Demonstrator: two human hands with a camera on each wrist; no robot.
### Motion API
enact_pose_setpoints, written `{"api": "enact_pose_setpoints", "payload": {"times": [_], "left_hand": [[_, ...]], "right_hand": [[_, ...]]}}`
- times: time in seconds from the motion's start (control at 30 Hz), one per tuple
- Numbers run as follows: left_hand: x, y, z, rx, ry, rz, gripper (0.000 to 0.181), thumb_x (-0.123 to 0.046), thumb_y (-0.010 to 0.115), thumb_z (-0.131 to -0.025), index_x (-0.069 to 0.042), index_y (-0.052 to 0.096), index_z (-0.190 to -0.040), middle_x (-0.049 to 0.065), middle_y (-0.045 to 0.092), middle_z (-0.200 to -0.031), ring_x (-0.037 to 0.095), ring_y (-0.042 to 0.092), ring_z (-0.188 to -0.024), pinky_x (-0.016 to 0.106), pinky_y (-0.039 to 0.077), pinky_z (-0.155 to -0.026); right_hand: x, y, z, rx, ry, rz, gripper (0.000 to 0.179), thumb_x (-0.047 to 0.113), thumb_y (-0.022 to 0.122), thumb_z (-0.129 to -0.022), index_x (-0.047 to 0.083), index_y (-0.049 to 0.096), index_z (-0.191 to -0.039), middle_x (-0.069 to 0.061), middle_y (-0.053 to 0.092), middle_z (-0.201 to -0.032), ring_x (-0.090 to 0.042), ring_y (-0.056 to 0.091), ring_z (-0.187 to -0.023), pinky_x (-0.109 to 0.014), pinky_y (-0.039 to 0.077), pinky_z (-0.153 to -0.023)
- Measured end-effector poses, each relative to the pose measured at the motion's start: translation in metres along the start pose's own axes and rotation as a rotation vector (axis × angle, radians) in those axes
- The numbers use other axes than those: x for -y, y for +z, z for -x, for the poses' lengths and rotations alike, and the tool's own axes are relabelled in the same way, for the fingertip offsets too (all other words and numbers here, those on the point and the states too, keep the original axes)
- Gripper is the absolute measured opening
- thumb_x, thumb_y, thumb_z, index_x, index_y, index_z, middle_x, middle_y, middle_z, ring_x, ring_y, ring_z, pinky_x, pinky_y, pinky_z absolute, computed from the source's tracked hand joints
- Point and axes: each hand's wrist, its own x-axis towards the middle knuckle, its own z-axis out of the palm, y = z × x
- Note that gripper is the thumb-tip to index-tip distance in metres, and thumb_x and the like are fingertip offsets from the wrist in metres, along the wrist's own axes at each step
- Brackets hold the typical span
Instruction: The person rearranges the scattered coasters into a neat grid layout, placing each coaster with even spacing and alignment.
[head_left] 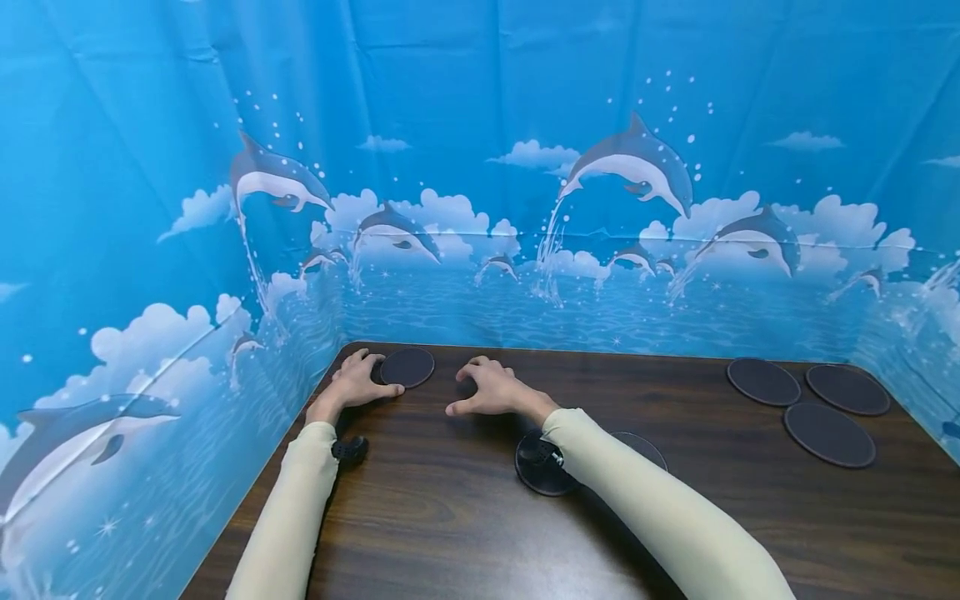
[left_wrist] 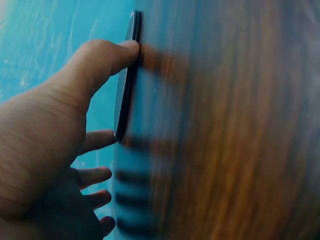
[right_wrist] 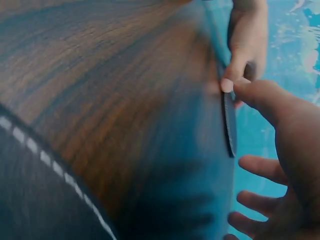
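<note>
A round dark coaster (head_left: 408,367) with a stitched rim lies flat at the table's far left corner. Against its left side is my left hand (head_left: 354,386), thumb and index finger touching the rim (left_wrist: 120,107) at two spots, the other fingers spread and loose. My right hand (head_left: 491,389) hovers just right of that coaster, fingers apart and loosely bent, with nothing in them. In the right wrist view, the coaster (right_wrist: 229,125) appears edge-on beyond my right thumb, the left thumb at its rim.
Beneath my right forearm lies a coaster (head_left: 547,483), and another coaster (head_left: 645,448) is partly hidden by the sleeve. Three more coasters, one a near coaster (head_left: 829,435), lie at the far right. A blue dolphin-print curtain (head_left: 480,317) borders the wooden table (head_left: 420,517).
</note>
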Motion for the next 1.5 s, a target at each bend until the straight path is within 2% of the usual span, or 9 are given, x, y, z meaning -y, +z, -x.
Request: {"api": "enact_pose_setpoints", "payload": {"times": [0.3,0.47,0.67,0.9,1.17,1.3,1.5], "left_hand": [[-0.027,0.002,-0.002,0.078,0.129,-0.013,0.088,-0.054,0.08,-0.083,-0.005,0.049,-0.15,0.031,0.022,-0.16,0.052,0.017,-0.146,0.074,0.017,-0.108],[-0.034,0.004,-0.003,0.096,0.153,-0.038,0.089,-0.056,0.081,-0.081,-0.006,0.051,-0.148,0.029,0.021,-0.161,0.049,0.015,-0.147,0.072,0.016,-0.109],[-0.035,0.003,-0.003,0.097,0.159,-0.03,0.088,-0.054,0.083,-0.08,-0.007,0.052,-0.147,0.028,0.02,-0.161,0.049,0.013,-0.147,0.072,0.015,-0.11],[-0.034,0.006,0.003,0.116,0.166,-0.01,0.089,-0.055,0.083,-0.079,-0.006,0.052,-0.148,0.029,0.021,-0.161,0.049,0.013,-0.148,0.072,0.014,-0.11],[-0.045,0.005,0.003,0.098,0.21,-0.051,0.084,-0.053,0.085,-0.078,-0.003,0.058,-0.14,0.028,0.025,-0.16,0.048,0.013,-0.148,0.072,0.011,-0.111],[-0.047,0.004,0.002,0.096,0.212,-0.042,0.083,-0.052,0.086,-0.077,-0.002,0.059,-0.138,0.026,0.028,-0.159,0.046,0.014,-0.148,0.07,0.01,-0.112],[-0.039,0.006,0.002,0.087,0.22,-0.048,0.081,-0.054,0.085,-0.078,-0.002,0.061,-0.136,0.023,0.029,-0.16,0.043,0.014,-0.149,0.069,0.009,-0.113]], "right_hand": [[-0.003,0.019,-0.013,-0.087,0.091,0.087,0.08,0.06,0.074,-0.086,0.012,0.054,-0.147,-0.017,0.031,-0.158,-0.036,0.024,-0.146,-0.058,0.022,-0.11],[-0.005,0.022,-0.015,-0.114,0.091,0.076,0.08,0.058,0.075,-0.087,0.01,0.055,-0.147,-0.017,0.032,-0.158,-0.036,0.024,-0.145,-0.058,0.023,-0.107],[-0.007,0.022,-0.017,-0.16,0.073,0.039,0.072,0.052,0.078,-0.088,0.007,0.061,-0.141,-0.019,0.036,-0.156,-0.039,0.027,-0.144,-0.059,0.024,-0.106],[-0.008,0.027,-0.017,-0.166,0.078,0.026,0.066,0.048,0.077,-0.09,0.007,0.063,-0.138,-0.018,0.039,-0.154,-0.038,0.03,-0.142,-0.058,0.025,-0.105],[-0.011,0.025,-0.02,-0.196,0.096,0.026,0.059,0.045,0.079,-0.089,0.007,0.068,-0.133,-0.016,0.044,-0.151,-0.036,0.034,-0.138,-0.055,0.026,-0.103],[-0.01,0.022,-0.023,-0.181,0.07,0.044,0.058,0.044,0.077,-0.091,0.004,0.067,-0.132,-0.015,0.044,-0.152,-0.036,0.034,-0.138,-0.055,0.025,-0.104],[-0.009,0.022,-0.024,-0.13,-0.004,0.065,0.056,0.041,0.073,-0.096,-0.001,0.065,-0.131,-0.016,0.041,-0.154,-0.034,0.035,-0.139,-0.051,0.024,-0.103]]}}
